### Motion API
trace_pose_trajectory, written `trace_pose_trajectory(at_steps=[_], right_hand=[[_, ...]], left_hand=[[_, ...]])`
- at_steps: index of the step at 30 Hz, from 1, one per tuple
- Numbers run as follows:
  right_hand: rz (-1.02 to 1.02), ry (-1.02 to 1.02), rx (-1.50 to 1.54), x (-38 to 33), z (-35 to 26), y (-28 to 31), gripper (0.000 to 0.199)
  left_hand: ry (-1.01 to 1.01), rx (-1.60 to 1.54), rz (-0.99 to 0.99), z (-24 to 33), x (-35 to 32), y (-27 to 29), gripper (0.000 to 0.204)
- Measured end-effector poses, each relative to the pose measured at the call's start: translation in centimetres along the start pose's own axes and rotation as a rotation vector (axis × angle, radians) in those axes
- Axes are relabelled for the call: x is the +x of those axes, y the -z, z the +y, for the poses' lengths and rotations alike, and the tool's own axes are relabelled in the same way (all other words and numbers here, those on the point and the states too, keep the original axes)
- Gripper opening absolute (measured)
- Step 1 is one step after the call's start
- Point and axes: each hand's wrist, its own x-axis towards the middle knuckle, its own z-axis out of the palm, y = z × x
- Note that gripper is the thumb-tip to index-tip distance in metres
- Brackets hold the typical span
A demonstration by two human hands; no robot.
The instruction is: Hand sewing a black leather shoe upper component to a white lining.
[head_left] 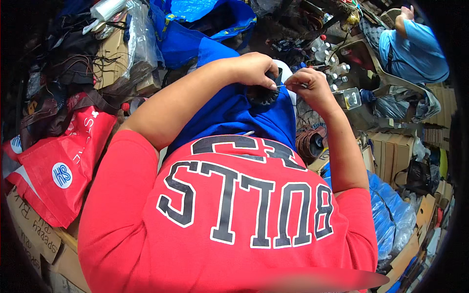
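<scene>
On my blue-clad lap lies a black rounded piece with a ridged edge, like a shoe sole (265,96). My left hand (256,72) is closed on its upper part, thumb bent over it, and hides much of its shape. Just to the right, my right hand (309,87) pinches a thin, pale, needle-like strand (283,86). That strand spans the small gap between my two hands, level with the black piece. Whether it is a needle or a thread is too small to tell.
A red bag (66,166) lies at left beside cardboard. Ahead is a blue plastic bag (181,36). Several small bottles (337,73) and a clear container (351,98) stand to the right. Another person in a light blue shirt (415,53) is at far right, near stacked cardboard boxes (391,149).
</scene>
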Motion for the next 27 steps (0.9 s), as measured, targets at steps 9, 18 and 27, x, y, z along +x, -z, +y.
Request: trace_pose_trajectory(at_steps=[9, 18, 27], right_hand=[[-0.108, -0.052, 0.102, 0.2, 0.8, -0.4, 0.014], [0.204, -0.060, 0.220, -3.6, 0.6, -4.5, 0.016], [0.196, -0.036, -0.016, -4.0, -1.1, -3.6, 0.019]], left_hand=[[0.140, -0.352, -0.178, -0.1, 0.6, 0.0, 0.029], [0.172, -0.529, -0.282, -1.4, 0.3, -1.0, 0.034], [0.181, -0.470, -0.342, -0.4, 0.3, -1.1, 0.035]])
